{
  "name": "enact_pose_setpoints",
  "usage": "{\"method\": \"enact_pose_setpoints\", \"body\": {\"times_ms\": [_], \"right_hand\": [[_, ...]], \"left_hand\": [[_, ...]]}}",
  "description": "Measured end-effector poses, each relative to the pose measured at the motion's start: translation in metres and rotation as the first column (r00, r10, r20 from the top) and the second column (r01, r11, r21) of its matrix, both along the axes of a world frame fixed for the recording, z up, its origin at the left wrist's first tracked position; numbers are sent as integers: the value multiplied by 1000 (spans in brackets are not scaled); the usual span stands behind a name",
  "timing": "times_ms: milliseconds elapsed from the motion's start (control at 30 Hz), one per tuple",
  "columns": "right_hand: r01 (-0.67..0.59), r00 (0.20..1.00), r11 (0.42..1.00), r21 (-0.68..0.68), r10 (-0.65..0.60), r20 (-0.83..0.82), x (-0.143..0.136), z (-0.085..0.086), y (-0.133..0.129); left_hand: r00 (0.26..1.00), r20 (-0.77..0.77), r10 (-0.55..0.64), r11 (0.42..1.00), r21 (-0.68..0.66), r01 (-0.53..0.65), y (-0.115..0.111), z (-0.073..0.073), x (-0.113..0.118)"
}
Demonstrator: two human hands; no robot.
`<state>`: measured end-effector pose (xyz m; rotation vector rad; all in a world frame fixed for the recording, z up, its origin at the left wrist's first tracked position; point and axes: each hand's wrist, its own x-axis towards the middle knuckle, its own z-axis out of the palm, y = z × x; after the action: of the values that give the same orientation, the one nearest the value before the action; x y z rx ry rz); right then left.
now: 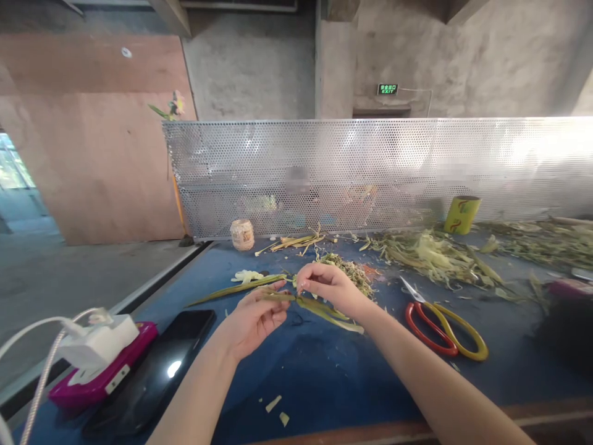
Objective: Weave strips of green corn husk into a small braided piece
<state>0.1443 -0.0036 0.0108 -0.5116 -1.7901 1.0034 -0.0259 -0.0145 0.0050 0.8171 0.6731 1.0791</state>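
A: Bare concrete walls, a lit exit sign, and a perforated metal panel standing along the far edge of the blue surface. Where is the leaf strip?

B: The dry leaf strip is at the middle of the surface, between the two hands, its wider end reaching right beneath the right wrist.

A: How do the fingers stand?

B: On the left hand, palm partly up, they are loosely curled, with the strip caught between thumb and fingers. On the right hand they are pinched together at the strip's narrow part; whether the strip itself sits between those tips is too small to tell.

A: And around them?

B: A longer leaf lies just behind the left hand, and a heap of chopped plant bits behind the right. Red-and-yellow-handled scissors lie open to the right, in front of a spread of dry husks.

A: On the left?

B: A black smartphone beside a magenta power strip with a white charger plugged in.
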Motion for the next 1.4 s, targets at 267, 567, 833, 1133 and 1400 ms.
{"method": "enact_pose_setpoints", "body": {"times_ms": [267,567,833,1133,1400], "right_hand": [[-300,950,919,-255,265,-162,-4,-8,3],[-344,938,898,-274,316,-143,0,-4,3],[-351,935,909,-225,329,-132,3,-3,5],[-343,922,905,-253,273,-274,-6,0,-4],[-319,891,879,-355,150,-429,-12,-4,-3]], "left_hand": [[976,-219,15,991,130,14,-3,1,-2],[921,-383,-72,974,172,148,-7,4,-5],[905,-410,-110,966,170,195,-9,7,-8],[937,-350,15,980,189,55,-3,3,-5],[964,-210,162,966,235,-111,-2,2,2]]}}
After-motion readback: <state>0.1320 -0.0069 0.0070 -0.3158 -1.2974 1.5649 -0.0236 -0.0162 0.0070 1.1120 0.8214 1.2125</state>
